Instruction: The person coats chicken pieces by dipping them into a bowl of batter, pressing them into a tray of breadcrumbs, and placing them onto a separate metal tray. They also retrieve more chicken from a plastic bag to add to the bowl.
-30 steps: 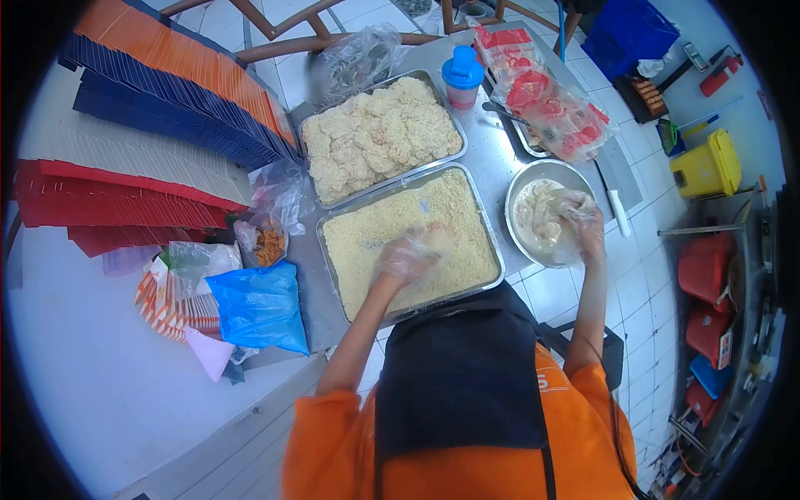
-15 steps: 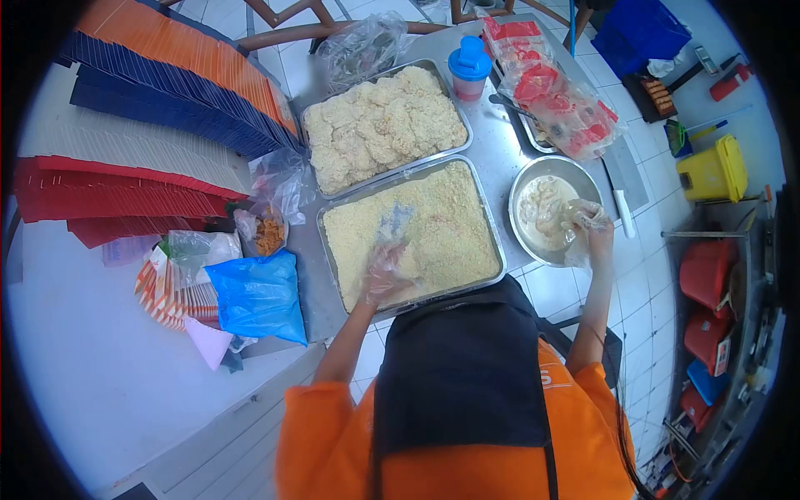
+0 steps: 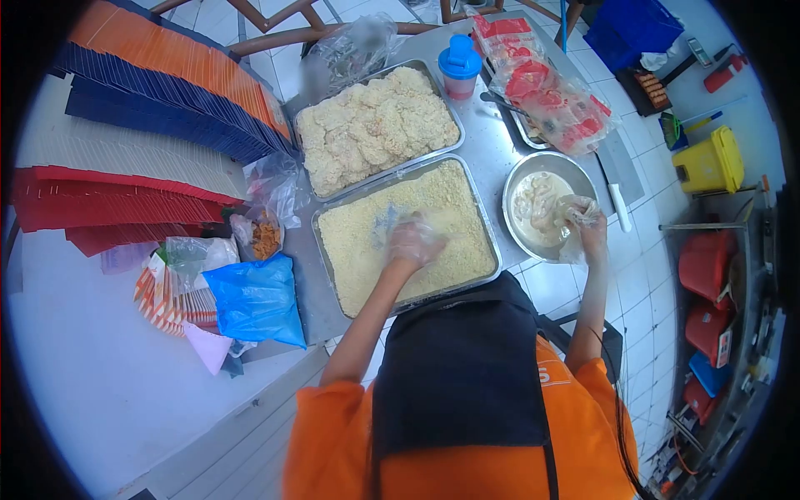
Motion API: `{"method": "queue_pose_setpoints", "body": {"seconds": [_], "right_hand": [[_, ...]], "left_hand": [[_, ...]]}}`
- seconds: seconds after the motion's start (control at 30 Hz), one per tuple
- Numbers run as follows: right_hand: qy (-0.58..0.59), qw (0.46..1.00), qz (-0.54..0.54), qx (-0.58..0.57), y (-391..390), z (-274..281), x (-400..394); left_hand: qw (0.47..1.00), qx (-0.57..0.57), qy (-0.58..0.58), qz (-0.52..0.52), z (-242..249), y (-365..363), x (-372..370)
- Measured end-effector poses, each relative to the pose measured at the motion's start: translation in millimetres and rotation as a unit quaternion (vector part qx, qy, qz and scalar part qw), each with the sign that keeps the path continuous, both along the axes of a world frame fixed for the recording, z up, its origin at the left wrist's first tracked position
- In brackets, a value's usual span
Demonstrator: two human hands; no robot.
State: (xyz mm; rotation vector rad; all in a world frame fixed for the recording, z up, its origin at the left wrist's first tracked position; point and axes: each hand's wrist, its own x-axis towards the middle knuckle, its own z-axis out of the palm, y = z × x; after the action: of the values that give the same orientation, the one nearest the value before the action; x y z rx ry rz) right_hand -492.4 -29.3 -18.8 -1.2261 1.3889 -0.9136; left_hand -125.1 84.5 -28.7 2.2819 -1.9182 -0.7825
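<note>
My left hand (image 3: 414,241), in a clear plastic glove, is palm down on the pale crumbs (image 3: 354,275) in a metal tray (image 3: 320,242). Its fingertips are blurred and partly sunk in the crumbs, so their hold cannot be made out. A low mound of crumbs lies beside it. Over the right rim of a steel bowl (image 3: 510,225) hangs my right hand (image 3: 583,218), its loose glove smeared with batter. Those fingers look loosely apart, with nothing visible in them. Wet pieces sit in the whitish batter (image 3: 537,200). Behind, another tray (image 3: 463,133) holds crumb-coated pieces (image 3: 375,125).
A blue-lidded shaker (image 3: 460,68) stands behind the trays. Red-and-white plastic packaging (image 3: 546,92) covers a small tray; a white-handled knife (image 3: 618,207) lies right of the bowl. Stacked folded cartons (image 3: 158,108), a blue bag (image 3: 257,300) and a small container (image 3: 265,239) are left.
My left hand has moved right and slightly up across the crumbs, from the tray's left part towards its middle. My right hand stays at the bowl's rim. The view has shifted slightly.
</note>
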Motion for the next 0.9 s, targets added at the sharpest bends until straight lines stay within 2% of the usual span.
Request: {"method": "queue_pose_setpoints", "body": {"seconds": [0.03, 0.1, 0.13, 0.2, 0.3, 0.37, 0.4, 0.47, 0.5, 0.53, 0.6, 0.63, 0.67, 0.7, 0.73, 0.77, 0.83, 0.9], "right_hand": [[0.004, 1.000, 0.007, 0.006, 1, 1, 1], [0.001, 1.000, 0.007, 0.004, 1, 1, 3], [-0.001, 1.000, 0.007, 0.002, 2, 1, 4], [-0.002, 1.000, -0.001, -0.005, 1, 3, 8], [0.016, 1.000, -0.008, -0.007, 0, 17, 15], [0.033, 0.999, -0.005, -0.006, -2, 24, 15], [0.036, 0.999, -0.010, -0.007, -3, 20, 13], [0.117, 0.991, 0.005, -0.062, -9, 8, 10], [0.178, 0.982, 0.003, -0.057, -12, 10, 11], [0.181, 0.982, 0.001, -0.056, -13, 10, 14], [0.298, 0.942, 0.068, -0.142, -16, 2, 17], [0.387, 0.913, 0.096, -0.083, -20, -18, 19], [0.389, 0.912, 0.097, -0.083, -21, -34, 14], [0.369, 0.905, 0.127, -0.170, -14, -34, 26], [0.345, 0.890, 0.156, -0.254, -8, -33, 37], [0.348, 0.890, 0.154, -0.251, -4, -33, 46], [0.492, 0.821, 0.186, -0.223, -1, -33, 56], [0.516, 0.804, 0.194, -0.224, -4, -31, 59]], "left_hand": [[1.000, 0.000, -0.001, -0.001, 1, -1, -13], [0.987, -0.057, -0.130, 0.076, 3, 5, -32], [0.987, -0.056, -0.131, 0.075, 1, 11, -33], [0.987, -0.100, -0.061, 0.110, -7, 19, -33], [0.978, -0.111, -0.119, 0.131, -54, 35, 5], [0.986, -0.022, -0.046, 0.158, -23, 35, 32], [0.987, -0.023, -0.042, 0.154, -6, 36, 32], [0.991, 0.007, -0.055, 0.125, 21, 35, 29], [0.991, 0.007, -0.053, 0.121, 20, 30, 27], [0.994, -0.014, -0.061, 0.087, 18, 23, 25], [0.996, -0.034, -0.063, 0.055, 5, 12, 23], [0.994, -0.080, -0.071, -0.028, -7, 5, 26], [0.983, -0.126, -0.079, -0.112, -18, 0, 30], [0.983, -0.125, -0.076, -0.112, -18, -3, 30], [0.981, -0.074, -0.085, -0.160, -16, -4, 31], [0.973, -0.023, -0.093, -0.208, -14, -7, 31], [0.972, -0.021, -0.078, -0.219, -14, -10, 35], [0.971, -0.016, -0.065, -0.228, -13, -12, 36]]}}
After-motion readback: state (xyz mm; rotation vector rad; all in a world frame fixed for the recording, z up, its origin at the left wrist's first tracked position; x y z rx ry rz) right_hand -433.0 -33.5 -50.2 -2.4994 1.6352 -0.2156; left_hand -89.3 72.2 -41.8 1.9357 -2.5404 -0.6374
